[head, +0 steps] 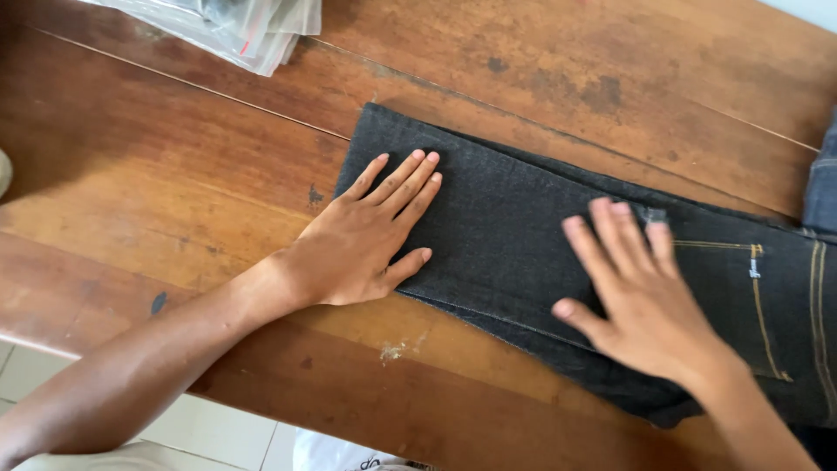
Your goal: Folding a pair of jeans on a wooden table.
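Note:
A pair of dark denim jeans (506, 227) lies folded flat on a brown wooden table (174, 174), with yellow stitching and a back pocket showing toward the right. My left hand (366, 235) rests palm down on the folded left end of the jeans, fingers spread. My right hand (636, 296) presses flat on the middle of the jeans, near the pocket, and looks slightly blurred. Neither hand grips anything.
A stack of clear plastic bags (235, 26) lies at the table's far left corner. More blue denim (819, 174) shows at the right edge. The table's near edge runs diagonally, with white floor tiles (218, 432) below it.

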